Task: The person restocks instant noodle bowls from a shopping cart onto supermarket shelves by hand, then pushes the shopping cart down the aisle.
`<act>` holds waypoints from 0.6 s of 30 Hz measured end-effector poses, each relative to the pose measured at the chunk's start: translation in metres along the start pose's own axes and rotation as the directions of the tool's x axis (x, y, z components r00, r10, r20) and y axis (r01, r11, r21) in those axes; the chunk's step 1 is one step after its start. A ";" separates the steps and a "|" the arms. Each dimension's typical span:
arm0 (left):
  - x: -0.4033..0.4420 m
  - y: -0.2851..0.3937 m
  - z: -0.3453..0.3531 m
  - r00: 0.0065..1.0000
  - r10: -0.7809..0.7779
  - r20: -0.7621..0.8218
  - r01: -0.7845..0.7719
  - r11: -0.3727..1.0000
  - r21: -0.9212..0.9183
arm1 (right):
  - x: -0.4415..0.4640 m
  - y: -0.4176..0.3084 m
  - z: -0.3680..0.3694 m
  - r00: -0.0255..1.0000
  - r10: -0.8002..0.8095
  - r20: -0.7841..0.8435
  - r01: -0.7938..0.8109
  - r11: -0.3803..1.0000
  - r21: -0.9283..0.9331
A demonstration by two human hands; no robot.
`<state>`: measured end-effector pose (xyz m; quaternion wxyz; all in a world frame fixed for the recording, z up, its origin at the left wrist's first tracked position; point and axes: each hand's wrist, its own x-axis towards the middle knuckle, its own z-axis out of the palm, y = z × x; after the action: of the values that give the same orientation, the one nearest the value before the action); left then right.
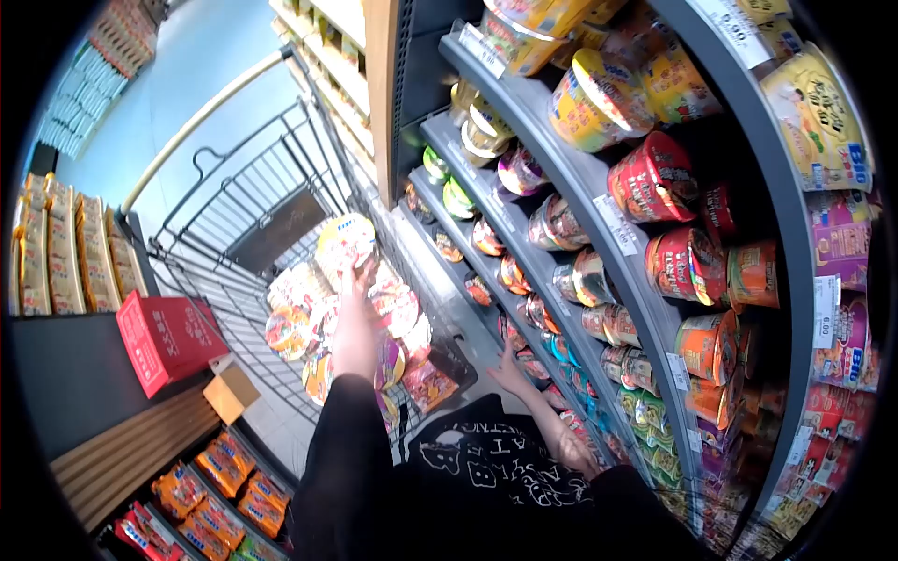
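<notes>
My left hand (357,269) reaches over the shopping cart (220,192), its fingers closed on a yellow-and-white instant noodle cup (344,236) at the top of the pile. Beneath that cup, several more noodle cups (288,332) and a red-orange noodle packet (430,383) lie in the cart. My right hand (510,374) hangs low beside the shelf of noodle cups (613,327). Its fingers are apart, with the index finger stretched out, and nothing shows in them. Whether it touches the cups behind it, I cannot tell.
Curved grey shelf edges with price tags (615,224) run along my right, close to the cart. Left of the cart are a red box (168,341), a small cardboard box (231,393) and orange snack packets (224,463). Stacked goods (94,84) stand further off across the floor.
</notes>
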<state>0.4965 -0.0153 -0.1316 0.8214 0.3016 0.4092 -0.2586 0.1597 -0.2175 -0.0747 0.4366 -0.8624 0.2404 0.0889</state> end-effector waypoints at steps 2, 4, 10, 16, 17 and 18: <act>0.022 -0.006 -0.024 0.980 0.060 0.188 -0.060 0.998 -0.007 | -0.004 -0.051 -0.053 0.981 0.168 0.094 -0.163 0.985 -0.055; 0.007 -0.017 -0.041 0.845 0.279 0.456 -0.465 0.805 0.368 | 0.012 -0.094 -0.095 0.938 0.283 0.198 -0.301 0.951 0.068; -0.081 -0.013 0.001 0.919 0.283 0.275 -0.370 0.862 0.347 | 0.071 -0.261 -0.206 0.935 -0.336 -0.113 0.350 0.819 0.455; -0.108 -0.045 -0.036 0.910 0.401 0.108 -0.415 0.871 0.262 | 0.200 -0.354 -0.279 0.598 -0.516 -0.613 0.721 0.680 0.131; -0.111 -0.059 -0.054 0.891 0.430 0.149 -0.453 0.865 0.215 | 0.227 -0.360 -0.290 0.529 -0.555 -0.642 0.728 0.685 0.007; -0.136 -0.068 -0.059 0.913 0.372 0.164 -0.399 0.899 0.182 | 0.245 -0.369 -0.299 0.453 -0.596 -0.663 0.713 0.688 -0.131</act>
<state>0.3477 0.0039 -0.0669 0.8435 0.4457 0.2591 -0.1510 0.5371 -0.3521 0.2793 0.3918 -0.8193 0.0328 -0.4174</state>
